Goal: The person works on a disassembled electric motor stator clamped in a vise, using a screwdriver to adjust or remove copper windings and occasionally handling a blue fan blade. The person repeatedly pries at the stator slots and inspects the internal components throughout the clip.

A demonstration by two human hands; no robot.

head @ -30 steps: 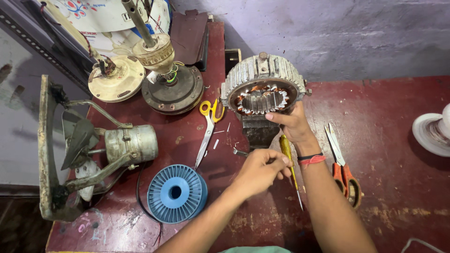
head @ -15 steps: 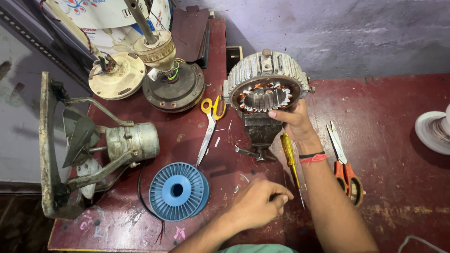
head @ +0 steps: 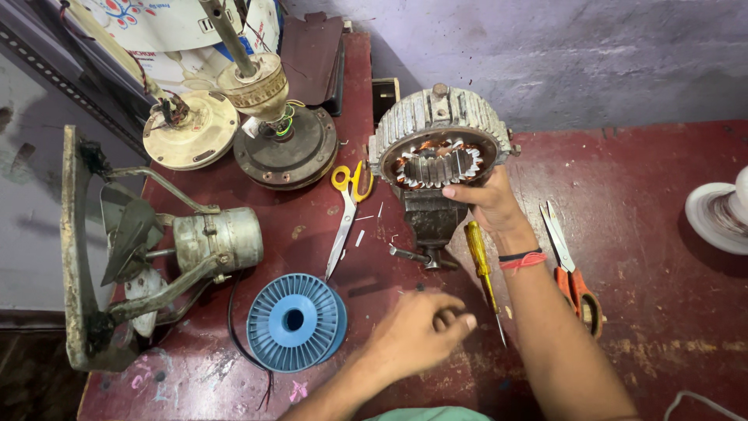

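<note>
A ribbed grey motor stator (head: pixel 440 136) with copper windings stands on its dark foot at the table's middle back. My right hand (head: pixel 489 199) grips its lower front rim, fingers at the opening. My left hand (head: pixel 421 331) hovers low over the red table (head: pixel 639 257), fingers curled together as if pinching something too small to see, perhaps thin wire. A yellow-handled screwdriver (head: pixel 481 269) lies between my two forearms. A blue plastic spool (head: pixel 296 321) sits just left of my left hand.
Yellow-handled scissors (head: pixel 347 206) lie left of the stator, orange-handled scissors (head: pixel 573 273) to the right of my right arm. An old fan with bracket (head: pixel 167 253) lies at left. Two ceiling-fan motors (head: pixel 276 140) stand at the back left. A white round part (head: pixel 717 214) is at far right.
My left hand has drawn back from beside my right hand at the stator toward me, down to the table's front. My right hand stays on the stator.
</note>
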